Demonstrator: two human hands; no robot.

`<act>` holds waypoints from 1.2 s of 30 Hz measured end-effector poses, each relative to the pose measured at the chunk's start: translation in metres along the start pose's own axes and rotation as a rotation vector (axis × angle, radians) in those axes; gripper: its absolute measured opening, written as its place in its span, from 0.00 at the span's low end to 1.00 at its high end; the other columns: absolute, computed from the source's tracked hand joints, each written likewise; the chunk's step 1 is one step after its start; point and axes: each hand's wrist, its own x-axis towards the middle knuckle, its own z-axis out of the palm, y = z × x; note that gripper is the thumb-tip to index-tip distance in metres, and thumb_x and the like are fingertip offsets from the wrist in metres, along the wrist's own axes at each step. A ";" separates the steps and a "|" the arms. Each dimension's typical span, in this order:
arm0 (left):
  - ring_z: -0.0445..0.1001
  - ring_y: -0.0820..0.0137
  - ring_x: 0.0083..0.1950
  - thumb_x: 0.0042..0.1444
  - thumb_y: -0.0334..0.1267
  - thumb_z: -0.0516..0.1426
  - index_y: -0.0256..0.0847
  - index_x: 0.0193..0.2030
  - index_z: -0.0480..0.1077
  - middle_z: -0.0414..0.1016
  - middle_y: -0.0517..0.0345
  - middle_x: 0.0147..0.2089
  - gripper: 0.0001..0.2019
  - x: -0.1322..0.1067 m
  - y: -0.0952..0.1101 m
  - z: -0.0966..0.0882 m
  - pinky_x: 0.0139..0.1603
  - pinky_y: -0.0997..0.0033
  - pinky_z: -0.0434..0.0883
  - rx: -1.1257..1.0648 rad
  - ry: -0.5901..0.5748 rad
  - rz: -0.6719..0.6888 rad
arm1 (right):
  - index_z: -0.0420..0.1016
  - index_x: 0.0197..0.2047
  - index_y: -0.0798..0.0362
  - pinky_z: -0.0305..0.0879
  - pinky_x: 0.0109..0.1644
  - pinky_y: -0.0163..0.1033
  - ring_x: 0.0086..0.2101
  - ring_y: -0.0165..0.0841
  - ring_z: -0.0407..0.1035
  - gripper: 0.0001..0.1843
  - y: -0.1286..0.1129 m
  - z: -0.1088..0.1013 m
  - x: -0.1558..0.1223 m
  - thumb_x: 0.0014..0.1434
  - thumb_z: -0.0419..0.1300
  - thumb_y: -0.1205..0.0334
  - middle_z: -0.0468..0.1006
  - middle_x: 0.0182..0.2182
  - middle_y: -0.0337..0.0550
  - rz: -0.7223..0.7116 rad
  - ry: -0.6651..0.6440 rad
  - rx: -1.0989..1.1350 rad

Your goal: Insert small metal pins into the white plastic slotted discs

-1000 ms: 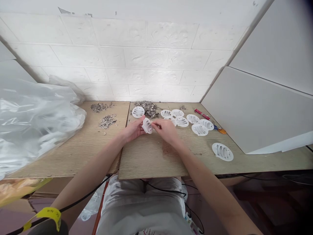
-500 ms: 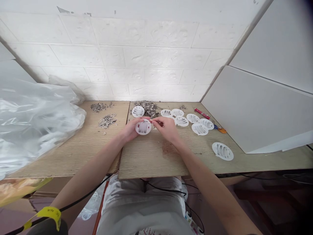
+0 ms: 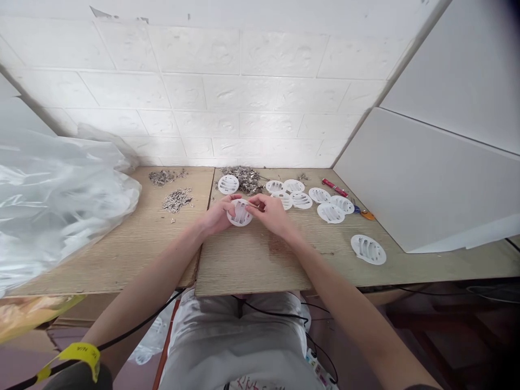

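Note:
A round white plastic piece with slots is held up just above the tabletop. My left hand grips it at its left side, the thumb lying over its face. My right hand is closed at its right edge, fingertips pressed together against it; whatever small thing they may pinch is too small to make out. Behind my hands lies a heap of small metal pieces. Another round white piece rests beside the heap.
Several more round white pieces lie to the right, with a single one nearer the edge. A red pen-like tool and an orange-handled tool lie by the grey panel. Small metal parts and plastic bags are at left.
My right hand has moved left onto the edge of the round white piece. My left thumb has come over its face, and the piece has tilted slightly.

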 end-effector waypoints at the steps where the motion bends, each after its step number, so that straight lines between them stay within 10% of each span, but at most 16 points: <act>1: 0.74 0.67 0.34 0.29 0.21 0.54 0.38 0.40 0.67 0.76 0.57 0.35 0.25 0.000 0.001 0.000 0.33 0.68 0.68 -0.012 -0.029 0.018 | 0.75 0.33 0.56 0.61 0.34 0.35 0.29 0.29 0.66 0.10 0.001 0.000 0.001 0.54 0.63 0.57 0.77 0.29 0.41 0.047 0.018 0.062; 10: 0.73 0.61 0.58 0.47 0.32 0.66 0.40 0.51 0.75 0.77 0.49 0.52 0.21 -0.004 0.001 0.005 0.64 0.56 0.64 0.070 -0.165 0.224 | 0.71 0.30 0.56 0.45 0.22 0.32 0.21 0.22 0.52 0.16 0.005 -0.008 0.008 0.47 0.68 0.53 0.73 0.26 0.39 0.454 -0.006 0.562; 18: 0.76 0.67 0.51 0.48 0.30 0.66 0.40 0.51 0.74 0.79 0.52 0.47 0.21 0.001 -0.002 -0.003 0.64 0.58 0.64 0.070 -0.054 0.239 | 0.79 0.45 0.58 0.56 0.28 0.33 0.22 0.26 0.59 0.18 0.003 -0.013 0.004 0.63 0.53 0.55 0.82 0.30 0.45 0.233 -0.068 0.127; 36: 0.76 0.67 0.48 0.43 0.29 0.68 0.40 0.50 0.70 0.77 0.53 0.47 0.25 0.003 -0.018 0.003 0.64 0.54 0.64 0.140 0.001 0.206 | 0.83 0.32 0.54 0.63 0.36 0.37 0.30 0.35 0.72 0.12 0.006 -0.009 0.002 0.59 0.58 0.65 0.83 0.31 0.44 0.094 -0.034 -0.319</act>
